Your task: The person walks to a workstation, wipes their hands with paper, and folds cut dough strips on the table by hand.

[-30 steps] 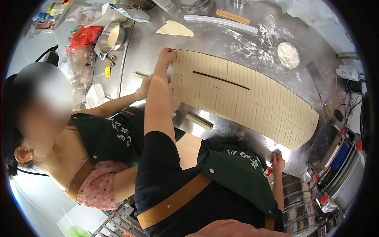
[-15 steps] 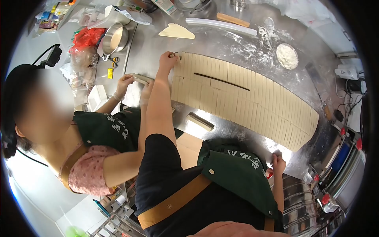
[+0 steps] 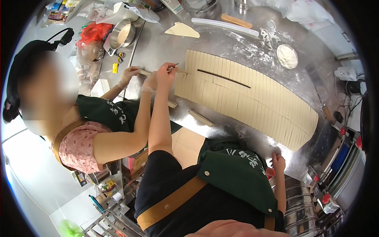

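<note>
One lifting step, apparently: left hand (image 3: pixel 166 74), left of centre, pinching a thin dough strip (image 3: pixel 181 71) beside the cut dough (image 3: pixel 241 98) at centre; right hand (image 3: pixel 278 161), lower right, grip untellable; next move likely calling for gentle, stretch-free support.

cream dough strips (image 3: pixel 252 100), spotted pink sleeve (image 3: pixel 81 144)
</note>
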A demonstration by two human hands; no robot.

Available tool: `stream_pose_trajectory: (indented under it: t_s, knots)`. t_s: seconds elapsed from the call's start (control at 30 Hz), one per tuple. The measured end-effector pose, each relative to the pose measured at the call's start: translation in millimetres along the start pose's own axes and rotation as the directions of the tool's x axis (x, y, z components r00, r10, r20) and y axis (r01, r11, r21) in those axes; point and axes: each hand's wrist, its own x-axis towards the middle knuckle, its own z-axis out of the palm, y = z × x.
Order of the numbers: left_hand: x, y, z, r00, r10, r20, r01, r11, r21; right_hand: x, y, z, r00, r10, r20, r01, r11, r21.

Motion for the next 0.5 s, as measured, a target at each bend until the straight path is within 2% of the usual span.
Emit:
stream_pose_trajectory:
  t_s: [0.03, 0.07, 0.13, 0.17, 0.2, 0.27, 0.4, 0.47, 0.5]
  knots:
    - [-8, 10, -3, 1.0, -0.013, 0.011, 0.013, 1.0, 0.001, 3, -1, -3, 0.997, 0.019, 0.069, -0.014, 0.997, -0.072]
    - [-13, 13, -4, 1.0, 0.011, 0.022, -0.01, 1.0, -0.028, 2, -14, -8, 0.995, -0.104, 0.006, 0.103, 0.976, -0.194]
    - [-22, 18, -6, 0.997, 0.058, 0.048, -0.054, 0.995, -0.082, -13, -69, -22, 0.933, -0.354, -0.066, 0.292, 0.849, -0.44]
    - [-26, 27, -10, 0.995, 0.088, 0.048, -0.086, 0.995, -0.06, -12, -96, -26, 0.945, -0.323, -0.044, 0.286, 0.886, -0.365]
    - [-30, 43, -15, 0.991, 0.121, 0.048, -0.119, 0.992, -0.039, -12, -124, -30, 0.92, -0.385, -0.067, 0.344, 0.88, -0.328]
    - [-36, 71, -21, 0.982, 0.182, 0.052, -0.18, 0.983, -0.034, -13, -182, -43, 0.876, -0.482, -0.032, 0.474, 0.871, -0.127]
    - [-52, 120, -28, 0.957, 0.274, 0.093, -0.265, 0.96, -0.093, -2, -265, -43, 0.658, -0.742, -0.129, 0.753, 0.649, 0.109]
    - [-63, 144, -26, 0.934, 0.325, 0.145, -0.307, 0.942, -0.133, -7, -307, -47, 0.468, -0.827, -0.312, 0.879, 0.471, 0.07]
    - [-69, 156, -24, 0.918, 0.356, 0.177, -0.331, 0.931, -0.156, -9, -326, -51, 0.422, -0.84, -0.341, 0.902, 0.427, 0.066]
